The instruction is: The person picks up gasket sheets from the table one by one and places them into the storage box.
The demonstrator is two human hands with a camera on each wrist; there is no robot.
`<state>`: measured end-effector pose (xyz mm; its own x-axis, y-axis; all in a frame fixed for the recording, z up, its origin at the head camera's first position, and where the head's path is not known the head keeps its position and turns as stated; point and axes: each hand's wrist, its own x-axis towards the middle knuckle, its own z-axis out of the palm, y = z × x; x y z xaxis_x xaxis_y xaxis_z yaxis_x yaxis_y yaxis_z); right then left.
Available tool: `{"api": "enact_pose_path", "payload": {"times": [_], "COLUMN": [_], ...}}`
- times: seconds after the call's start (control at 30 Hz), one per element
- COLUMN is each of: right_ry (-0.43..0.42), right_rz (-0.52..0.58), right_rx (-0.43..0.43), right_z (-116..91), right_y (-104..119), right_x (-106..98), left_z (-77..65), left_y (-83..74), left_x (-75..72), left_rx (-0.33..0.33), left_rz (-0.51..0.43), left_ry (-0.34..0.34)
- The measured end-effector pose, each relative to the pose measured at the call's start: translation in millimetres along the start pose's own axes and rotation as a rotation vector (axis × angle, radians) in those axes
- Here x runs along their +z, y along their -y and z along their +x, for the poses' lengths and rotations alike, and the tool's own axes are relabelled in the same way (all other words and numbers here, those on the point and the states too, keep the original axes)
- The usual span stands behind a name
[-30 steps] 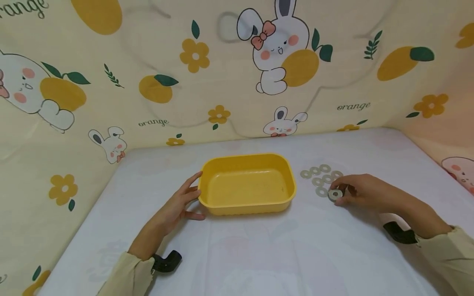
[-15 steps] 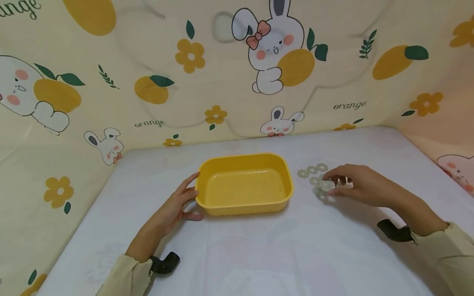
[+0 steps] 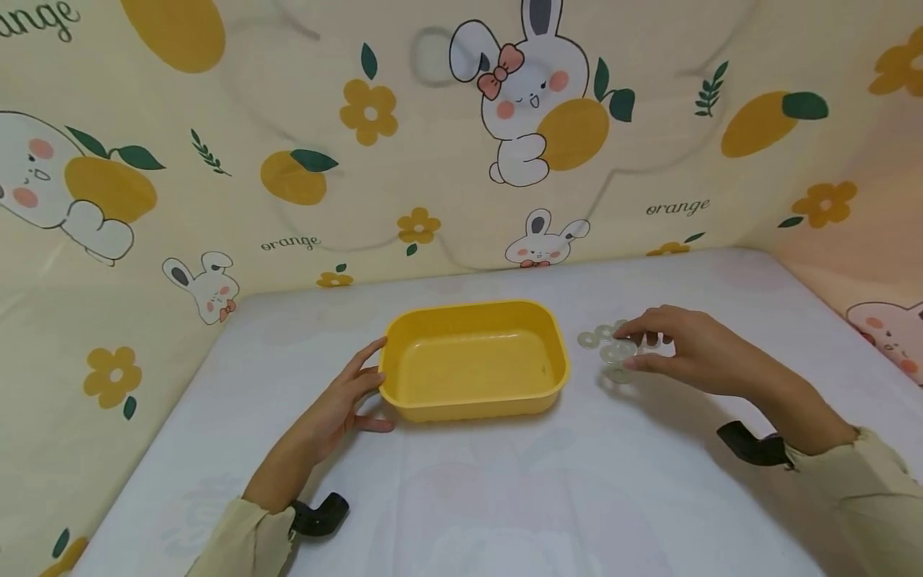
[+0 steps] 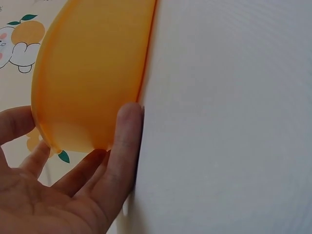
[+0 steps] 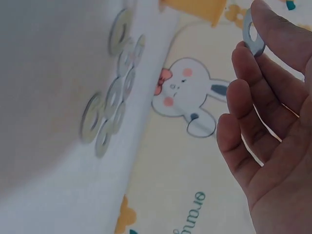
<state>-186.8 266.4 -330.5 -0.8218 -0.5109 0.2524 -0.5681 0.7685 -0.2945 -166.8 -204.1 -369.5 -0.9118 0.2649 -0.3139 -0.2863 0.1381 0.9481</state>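
With thumb and fingertips my right hand (image 3: 688, 350) pinches a flat metal washer (image 5: 257, 47), raised above the white table. Several more washers (image 5: 111, 100) lie flat in a loose cluster below it; in the head view the held washer and my fingers partly cover them. My left hand (image 3: 337, 407) is at the left end of a yellow rectangular plastic basin (image 3: 479, 408), its extended fingers touching the rim and end wall. In the left wrist view, the thumb (image 4: 127, 141) lies along the basin's lower side. Nothing lies inside the basin.
White cloth covers the table (image 3: 490, 497). Behind it and at both sides rise cream cloth walls (image 3: 447, 160) printed with rabbits and oranges. A black wrist mount (image 3: 320, 515) sits under the left sleeve cuff, another mount (image 3: 753, 445) on the right wrist.
My right hand has lifted the washer off the table and moved it left and up, over the cluster towards the basin. My left hand and the basin stay in place; the head view shifts slightly.
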Motion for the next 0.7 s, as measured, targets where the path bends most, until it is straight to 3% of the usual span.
{"api": "enact_pose_path", "payload": {"times": [0.2,0.7], "right_ry": [-0.014,0.017], "right_rz": [0.021,0.08], "right_rx": [-0.038,-0.02], "right_z": [13.3,37.7], "right_y": [10.1,32.4], "right_x": [3.1,6.0], "left_z": [-0.5,-1.4], "left_y": [0.4,0.3], "left_x": [-0.3,-1.7], "left_rx": [0.004,0.013], "left_rz": [0.001,0.001], "left_ry": [-0.001,0.0]}}
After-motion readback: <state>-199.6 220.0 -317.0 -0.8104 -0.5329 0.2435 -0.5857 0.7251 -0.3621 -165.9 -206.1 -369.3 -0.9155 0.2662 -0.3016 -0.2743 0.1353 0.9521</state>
